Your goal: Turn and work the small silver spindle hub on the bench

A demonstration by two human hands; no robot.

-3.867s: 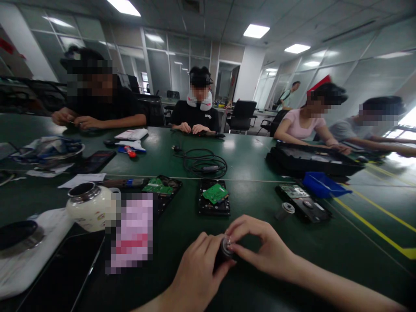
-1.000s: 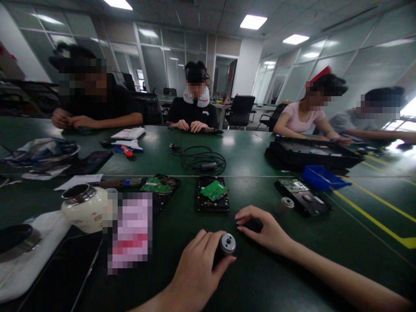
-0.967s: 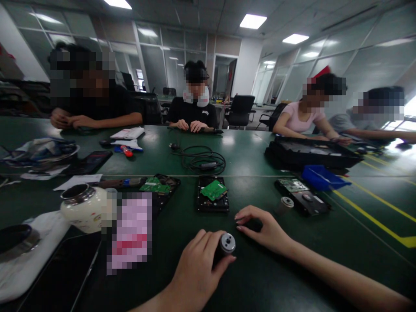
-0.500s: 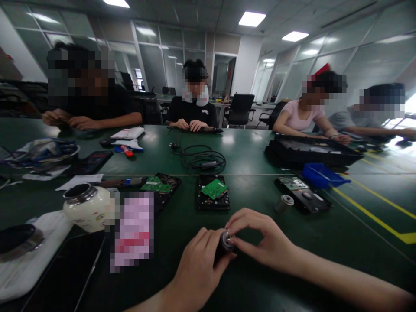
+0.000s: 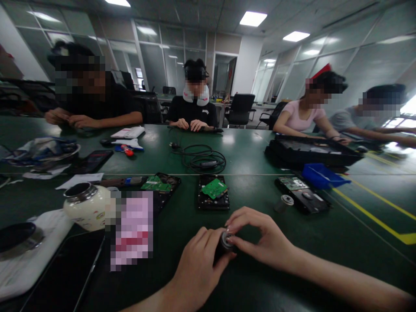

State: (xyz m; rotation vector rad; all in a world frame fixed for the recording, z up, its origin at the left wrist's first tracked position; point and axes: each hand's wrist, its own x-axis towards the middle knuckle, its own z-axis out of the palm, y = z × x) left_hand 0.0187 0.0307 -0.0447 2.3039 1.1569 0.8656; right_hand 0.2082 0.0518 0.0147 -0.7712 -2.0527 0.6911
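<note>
My left hand is wrapped round a small dark cylinder with a grey metal ring at its top end, tilted towards me just above the table. At that ringed end, the thumb and fingertips of my right hand are pinched together and touch the rim. Whatever lies between those fingertips is too small and too covered to make out. Beyond my hands lies an opened hard drive with a loose green circuit board on it. A second small metal cylinder stands upright to the right.
Another hard drive lies by a blue bin. On the left are a cream jar, a phone, a pink packet and a further hard drive. A coiled black cable lies farther back. Several people sit across the table.
</note>
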